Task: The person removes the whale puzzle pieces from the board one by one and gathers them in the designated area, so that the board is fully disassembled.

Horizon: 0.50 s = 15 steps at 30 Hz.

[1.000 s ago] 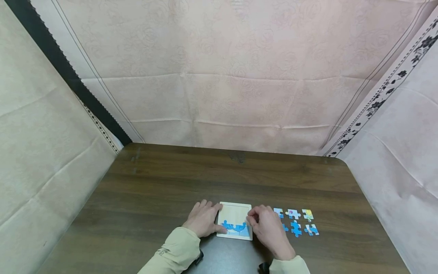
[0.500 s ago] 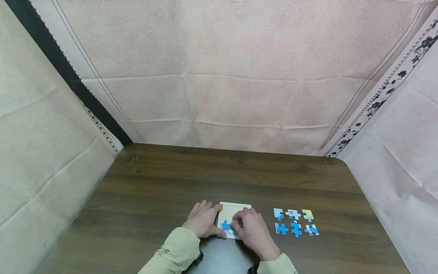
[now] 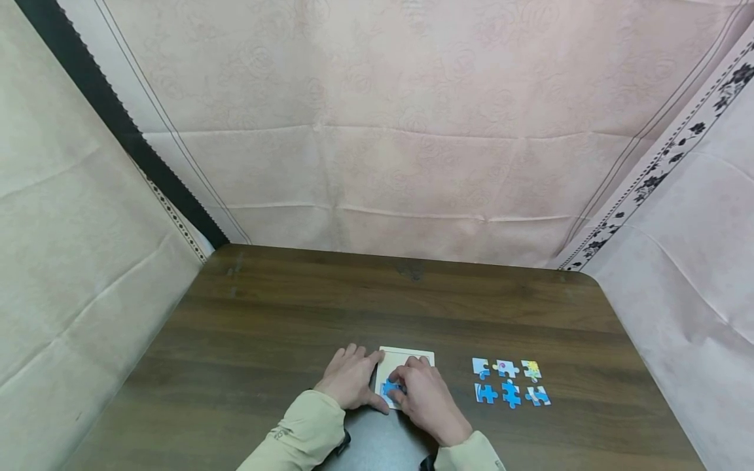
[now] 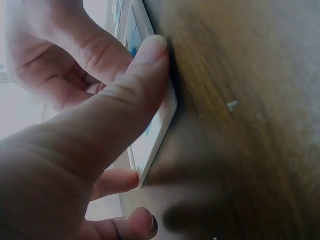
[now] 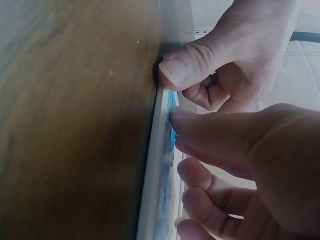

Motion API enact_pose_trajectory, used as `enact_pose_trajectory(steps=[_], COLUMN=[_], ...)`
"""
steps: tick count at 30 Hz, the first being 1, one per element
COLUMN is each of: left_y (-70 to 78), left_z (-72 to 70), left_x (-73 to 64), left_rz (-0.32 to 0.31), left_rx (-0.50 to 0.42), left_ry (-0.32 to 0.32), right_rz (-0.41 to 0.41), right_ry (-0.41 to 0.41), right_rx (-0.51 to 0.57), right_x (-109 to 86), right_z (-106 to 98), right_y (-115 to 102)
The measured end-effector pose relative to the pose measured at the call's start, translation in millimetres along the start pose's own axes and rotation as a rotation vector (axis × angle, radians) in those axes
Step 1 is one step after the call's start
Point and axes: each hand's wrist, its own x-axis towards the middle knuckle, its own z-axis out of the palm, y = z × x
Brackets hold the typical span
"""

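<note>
The pale square puzzle tray [image 3: 391, 359] lies flat at the table's near middle. My left hand [image 3: 353, 379] holds its left side, thumb on the near edge and index finger by the far left corner. The other left fingers spread beyond the tray. Over the tray's right part is my right hand [image 3: 427, 402], its thumb touching a blue puzzle piece [image 3: 387, 387] seated in the near left of the tray. In the right wrist view the right thumb [image 5: 182, 122] rests at the blue surface, other fingers loosely bent. This hand hides the remaining near row in the head view.
To the tray's right, several loose puzzle pieces lie in two rows, among them a yellow-topped piece [image 3: 531, 370] and a blue piece [image 3: 510, 394]. The brown wooden table [image 3: 353, 294] ends at pale cloth [image 3: 383, 170] hung behind and at both sides.
My right hand has moved left across the tray, from its right edge to the blue piece near the left, uncovering the leftmost loose pieces. My left hand and the tray stay put.
</note>
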Motion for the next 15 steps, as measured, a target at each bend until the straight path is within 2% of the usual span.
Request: enact_pose_trajectory(steps=[8, 15], left_y=[0.5, -1.0], left_z=[0.8, -0.2], left_x=[-1.0, -4.5], left_rz=[0.021, 0.054], left_rx=[0.017, 0.018], left_ry=[0.018, 0.015], right_rz=[-0.013, 0.03], right_ry=[0.0, -0.011], right_rx=[-0.013, -0.035], right_x=[2.2, 4.3], right_z=[-0.3, -0.5], right_y=[-1.3, -3.9])
